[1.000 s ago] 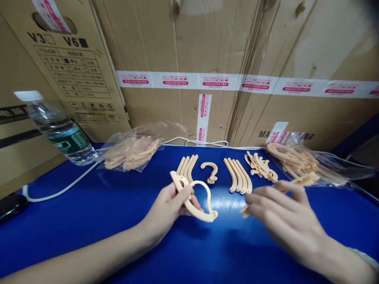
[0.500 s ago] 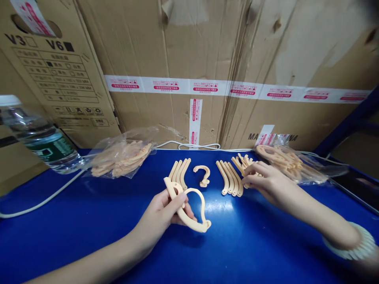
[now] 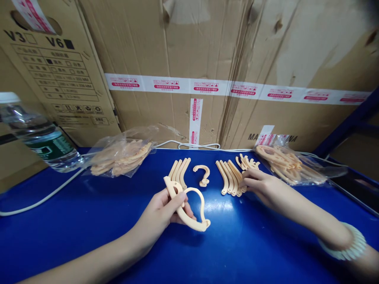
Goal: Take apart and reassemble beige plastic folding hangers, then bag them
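Note:
My left hand (image 3: 168,211) is closed around a peach plastic folding hanger (image 3: 194,225), its curved arm and looped piece showing past my fingers. Just behind it lies a row of slim curved hanger arms (image 3: 180,173). A loose hanger hook (image 3: 203,175) rests between that row and a second row of hanger arms (image 3: 226,177) on the right. At the right end of the second row, my right hand (image 3: 257,183) pinches another hanger arm (image 3: 236,171), lying alongside the others; my fingers cover its near part. Several small hooked pieces (image 3: 247,161) are heaped behind my right fingers.
Clear plastic bags of peach parts stand at the back left (image 3: 120,157) and back right (image 3: 288,163). A water bottle (image 3: 49,146) leans at the left. A white cable (image 3: 44,201) runs along the blue table (image 3: 237,244). Cardboard boxes (image 3: 177,118) wall the back.
My right hand has shifted slightly left and toward me, bringing a hanger arm against the right row. The small hooked pieces are more exposed. My left hand holds nearly still.

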### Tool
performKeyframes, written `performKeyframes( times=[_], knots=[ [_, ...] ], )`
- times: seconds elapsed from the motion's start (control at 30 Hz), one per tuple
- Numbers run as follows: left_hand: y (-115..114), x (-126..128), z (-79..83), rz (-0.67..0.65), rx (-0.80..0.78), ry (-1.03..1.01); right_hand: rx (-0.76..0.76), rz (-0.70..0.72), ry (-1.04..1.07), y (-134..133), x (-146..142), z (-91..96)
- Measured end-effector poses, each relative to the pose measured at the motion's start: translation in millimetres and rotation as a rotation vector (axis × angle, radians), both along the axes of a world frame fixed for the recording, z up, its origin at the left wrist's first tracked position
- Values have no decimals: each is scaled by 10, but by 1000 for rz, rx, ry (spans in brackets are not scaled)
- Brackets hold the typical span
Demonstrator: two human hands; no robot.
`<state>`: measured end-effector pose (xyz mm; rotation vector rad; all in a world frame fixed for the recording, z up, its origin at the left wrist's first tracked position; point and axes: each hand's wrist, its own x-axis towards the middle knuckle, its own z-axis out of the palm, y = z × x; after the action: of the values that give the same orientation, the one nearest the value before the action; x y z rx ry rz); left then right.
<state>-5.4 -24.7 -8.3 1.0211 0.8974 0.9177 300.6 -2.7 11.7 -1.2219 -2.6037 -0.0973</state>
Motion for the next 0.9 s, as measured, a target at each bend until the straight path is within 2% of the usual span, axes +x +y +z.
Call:
performKeyframes(
  times=[0.17,0.4,0.63,0.77,0.9],
  knots=[
    [10,0,9,-10,1,4,13,-31,-31,17,12,-30],
    [9,-5,-4,-10,1,-4,-70,-45,17,-78,-37,52],
    [18,0,-2,-10,0,-10,-129,-60,-53,-115,-77,45],
    [20,2,20,-25,0,2,-72,-36,-32,-126,-106,48],
    [30,-9,16,-71,17,11,75,4,33,-235,-251,48]
  ],
)
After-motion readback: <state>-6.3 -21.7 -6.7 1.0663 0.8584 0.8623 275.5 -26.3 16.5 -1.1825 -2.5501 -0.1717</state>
